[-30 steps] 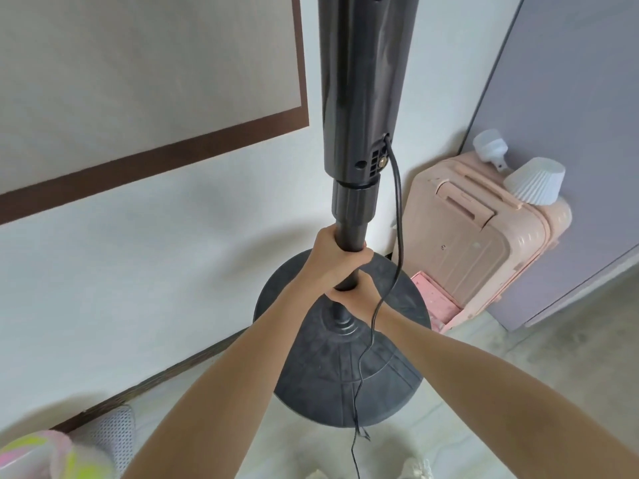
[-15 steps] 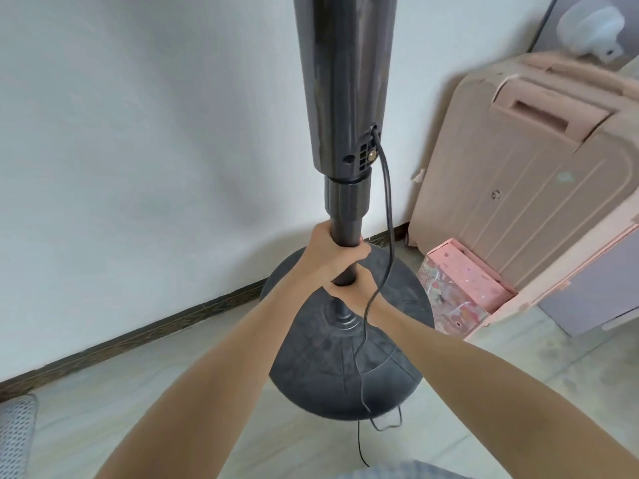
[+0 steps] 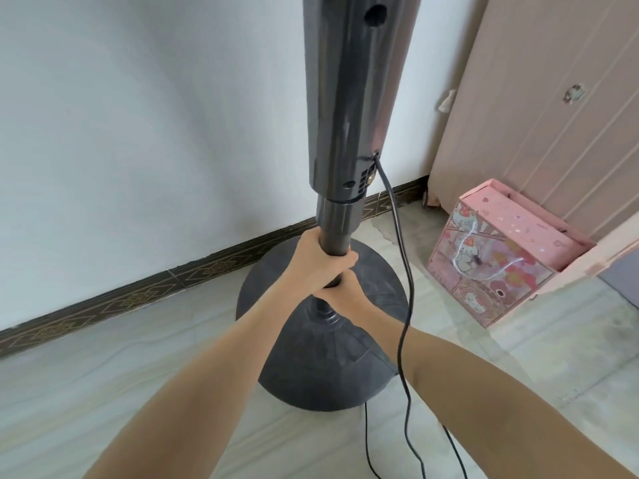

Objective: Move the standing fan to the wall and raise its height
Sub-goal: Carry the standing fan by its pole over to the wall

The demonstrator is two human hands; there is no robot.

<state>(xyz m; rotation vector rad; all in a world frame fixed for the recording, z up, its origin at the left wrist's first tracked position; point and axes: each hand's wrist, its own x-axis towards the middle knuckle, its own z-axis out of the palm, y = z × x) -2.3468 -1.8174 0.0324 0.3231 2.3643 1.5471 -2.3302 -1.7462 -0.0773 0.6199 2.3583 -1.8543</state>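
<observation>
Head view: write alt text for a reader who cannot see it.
Both hands, left hand above right hand, grip the black standing fan's pole above its round base near a white wall; its cord trails across the floor.

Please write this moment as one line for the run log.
left hand: gripping fan pole | right hand: gripping below | fan base: near wall

Tiled floor, fan base, pink box (perhaps cardboard)

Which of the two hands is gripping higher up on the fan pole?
The left hand, wrapped around the pole just under the collar; the right hand grips directly below it, nearer the round base.
</observation>
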